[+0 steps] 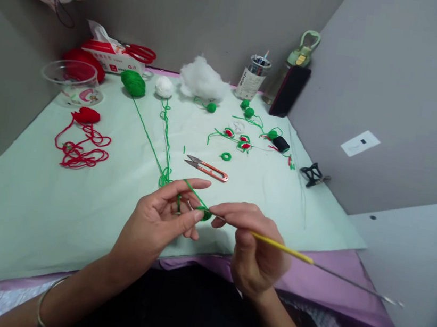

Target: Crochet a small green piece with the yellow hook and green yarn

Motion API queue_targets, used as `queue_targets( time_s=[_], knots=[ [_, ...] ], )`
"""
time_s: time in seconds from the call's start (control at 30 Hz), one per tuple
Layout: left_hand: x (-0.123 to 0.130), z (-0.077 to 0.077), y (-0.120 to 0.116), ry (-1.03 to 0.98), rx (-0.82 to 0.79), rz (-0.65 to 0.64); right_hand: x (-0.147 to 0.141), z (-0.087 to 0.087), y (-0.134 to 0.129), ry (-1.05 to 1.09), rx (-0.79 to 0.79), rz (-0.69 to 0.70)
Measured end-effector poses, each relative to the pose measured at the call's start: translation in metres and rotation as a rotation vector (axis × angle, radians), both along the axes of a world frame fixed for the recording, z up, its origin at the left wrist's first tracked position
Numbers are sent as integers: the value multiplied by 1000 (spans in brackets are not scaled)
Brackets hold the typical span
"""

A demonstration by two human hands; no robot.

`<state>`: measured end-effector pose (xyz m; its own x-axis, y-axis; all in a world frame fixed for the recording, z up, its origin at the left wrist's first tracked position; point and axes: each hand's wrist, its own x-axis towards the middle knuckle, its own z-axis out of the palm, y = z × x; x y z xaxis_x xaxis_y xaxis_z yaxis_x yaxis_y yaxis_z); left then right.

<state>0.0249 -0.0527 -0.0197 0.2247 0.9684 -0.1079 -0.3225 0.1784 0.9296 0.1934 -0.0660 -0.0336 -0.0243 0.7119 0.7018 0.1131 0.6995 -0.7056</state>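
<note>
The head view takes in a pale green tabletop [115,214] with a purple cloth [331,285] showing under its near right edge. Over its near side, the left hand [159,212] and right hand [260,244] meet. At the back left, a tissue box [113,58] stands with red-handled scissors [140,53] on it, behind a clear plastic tub [81,89]. A lidded bottle [301,54] is at the back right, with a dark phone [290,91] upright in front. White stuffing [201,79] sits at the back middle, left of a pen cup [251,82]. The right fingers grip a crochet hook [283,247] with a yellow handle, its long metal shaft reaching out to the right. Green [133,83] and white yarn balls [164,87] lie right of the tub; tangled red yarn [83,154] lies nearer. Orange-handled thread snips [207,169] lie just beyond the hands, blades apart. Past them are small red, white and green crocheted pieces [244,144] and a green ring [226,156]. Smallest is the green crochet work [205,214], pinched between the left fingers, the hook's tip at it; green yarn [196,193] runs over the raised left index finger.
</note>
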Motion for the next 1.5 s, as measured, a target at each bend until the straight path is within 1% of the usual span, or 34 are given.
queue_targets(
  time_s=[0.07, 0.2, 0.37, 0.47, 0.53, 0.6, 0.67, 0.73, 0.8, 0.87, 0.9, 0.97, 1.03, 1.1, 1.13, 1.17, 1.23, 1.33, 1.4, 1.43, 1.5],
  knots=[
    [0, 0, 0, 3, 14, -4, 0, -2, 0, 5, 30, -12],
    [0, 0, 1, -8, 14, 0, 0, -2, 1, 0, 27, -22],
    [1, 2, -1, 84, 35, 53, 0, 3, 3, -151, 75, -41],
    [3, 5, -4, 171, 73, 128, 2, 2, 2, -197, 100, -56],
    [4, 6, -5, 176, 87, 174, 3, 0, 1, -275, 151, -86],
    [3, 6, -4, 131, 73, 180, 4, -3, 0, -344, 193, -96],
    [2, 5, -3, 89, 50, 154, 4, -4, 2, -307, 188, -75],
    [1, 4, -2, 87, 47, 132, 2, -3, 4, -188, 139, -43],
    [1, 4, -3, 105, 53, 141, 0, -3, 7, -98, 102, -34],
    [2, 5, -4, 110, 47, 166, -2, -3, 8, -94, 103, -44],
    [4, 5, -4, 99, 36, 174, -3, -4, 7, -130, 113, -63],
    [7, 5, -5, 27, 7, 158, -4, -6, 5, -248, 142, -148],
    [9, 6, -5, -101, -65, 92, -5, -8, 2, -405, 218, -253],
    [8, 8, -4, -239, -191, -9, -6, -9, 1, -486, 292, -334],
    [7, 9, -2, -291, -254, -57, -6, -9, 1, -472, 304, -351],
    [5, 10, -1, -324, -300, -91, -6, -9, 2, -429, 282, -342],
    [1, 12, 3, -339, -318, -91, -5, -7, 3, -276, 168, -258],
    [-2, 13, 5, -274, -221, 1, -3, -2, 6, 15, -14, -83],
    [0, 12, 4, -226, -141, 26, -3, 0, 8, 184, -111, 0],
    [1, 11, 3, -201, -113, 15, -3, 1, 9, 224, -140, 31],
    [4, 9, 1, -158, -68, -22, -5, 3, 10, 209, -164, 55]
  ],
)
